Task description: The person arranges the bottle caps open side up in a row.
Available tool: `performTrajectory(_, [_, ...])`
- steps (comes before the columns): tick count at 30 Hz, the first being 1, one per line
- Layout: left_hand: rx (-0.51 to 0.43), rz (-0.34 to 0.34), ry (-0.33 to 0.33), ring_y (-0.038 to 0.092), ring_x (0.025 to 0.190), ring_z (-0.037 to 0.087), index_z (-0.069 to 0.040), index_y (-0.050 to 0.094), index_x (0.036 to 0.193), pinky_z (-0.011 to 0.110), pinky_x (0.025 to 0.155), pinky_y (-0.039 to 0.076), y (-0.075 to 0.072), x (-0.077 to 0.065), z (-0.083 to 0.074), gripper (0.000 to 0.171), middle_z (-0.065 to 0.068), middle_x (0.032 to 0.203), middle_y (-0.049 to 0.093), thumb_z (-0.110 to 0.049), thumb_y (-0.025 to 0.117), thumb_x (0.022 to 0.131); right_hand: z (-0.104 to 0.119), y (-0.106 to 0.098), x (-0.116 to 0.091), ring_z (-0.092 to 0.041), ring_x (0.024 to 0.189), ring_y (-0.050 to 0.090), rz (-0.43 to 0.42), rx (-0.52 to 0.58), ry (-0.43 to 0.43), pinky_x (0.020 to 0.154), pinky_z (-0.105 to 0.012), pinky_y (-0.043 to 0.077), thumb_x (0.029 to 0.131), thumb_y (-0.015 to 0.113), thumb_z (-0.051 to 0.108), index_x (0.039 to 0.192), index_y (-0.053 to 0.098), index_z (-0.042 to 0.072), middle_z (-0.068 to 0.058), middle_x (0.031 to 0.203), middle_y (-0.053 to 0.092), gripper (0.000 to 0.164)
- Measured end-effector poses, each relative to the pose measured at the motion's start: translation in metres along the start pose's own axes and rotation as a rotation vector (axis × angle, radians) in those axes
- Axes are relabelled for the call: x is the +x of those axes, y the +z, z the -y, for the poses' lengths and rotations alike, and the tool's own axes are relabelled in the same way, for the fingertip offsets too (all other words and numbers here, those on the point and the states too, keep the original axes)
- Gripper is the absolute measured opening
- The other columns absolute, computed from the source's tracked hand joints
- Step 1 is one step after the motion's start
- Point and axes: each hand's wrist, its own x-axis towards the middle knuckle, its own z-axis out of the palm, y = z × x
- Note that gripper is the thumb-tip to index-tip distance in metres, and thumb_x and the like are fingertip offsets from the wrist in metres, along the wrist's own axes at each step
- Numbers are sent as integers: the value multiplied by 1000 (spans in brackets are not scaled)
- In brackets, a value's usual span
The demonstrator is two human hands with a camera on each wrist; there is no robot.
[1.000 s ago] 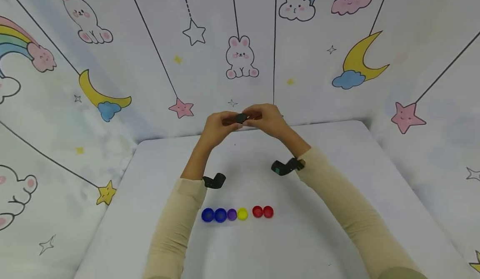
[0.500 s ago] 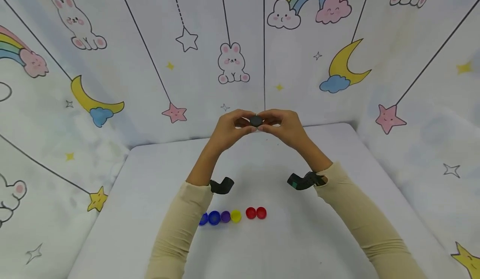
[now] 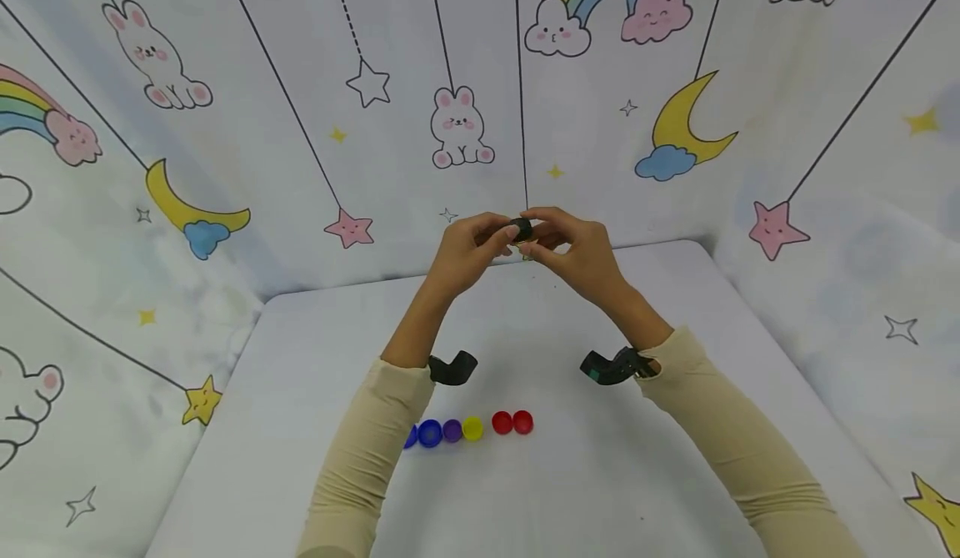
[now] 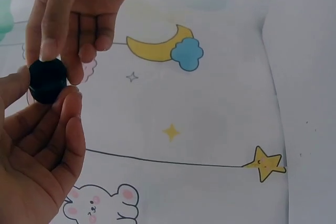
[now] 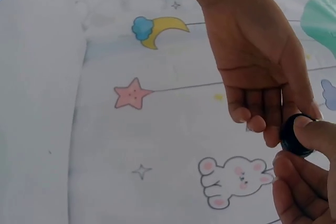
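Observation:
A small black round cap (image 3: 522,228) is held up near the table's far edge, between both hands. My left hand (image 3: 463,256) pinches it, the thumb lying over its near face. The right hand (image 3: 588,256) has thumb and forefinger bent around the other side. In the left wrist view, fingertips of both hands surround the cap (image 4: 48,81). From the right wrist, a thumb covers part of the cap (image 5: 295,137). Below on the table lie small round cups or upturned caps: a blue one (image 3: 430,433), a purple one (image 3: 452,431), a yellow one (image 3: 472,429) and two red ones (image 3: 512,422).
A second blue cap (image 3: 410,436) is partly hidden by the left sleeve (image 3: 367,449). The white table (image 3: 570,475) ends at a cloth backdrop (image 3: 405,174) printed with bunnies, moons and stars. Each wrist carries a black camera mount (image 3: 453,368).
Both hands have shifted right over the table with the black cap. It has turned between the fingers; the left thumb now overlaps it, and the right fingers have changed position around it.

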Motion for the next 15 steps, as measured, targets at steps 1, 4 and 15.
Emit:
performTrajectory(1, [-11,-8,-8,69,79,19,-2,69,109,32,74,57,1,0,-1,27,12,94,72,-25,59,100,1,1,-1,-19,76,69,-5,-11,-29,70,-29,57,85,77,7,123,64,7,-10,92,75,40])
performTrajectory(4, [-57,-14,-32,67,73,20,0,71,99,33,72,58,2,0,-4,28,14,84,70,-25,58,100,4,1,-3,-18,73,69,-22,-53,-94,67,-33,57,82,78,3,120,65,4,-9,87,74,40])
performTrajectory(15, [-149,114,-3,69,82,20,-4,64,123,31,81,58,10,-17,-4,28,14,101,71,-15,63,97,7,-7,-21,-17,69,68,46,-147,-119,63,-32,58,80,80,5,110,68,-3,-9,80,73,34])
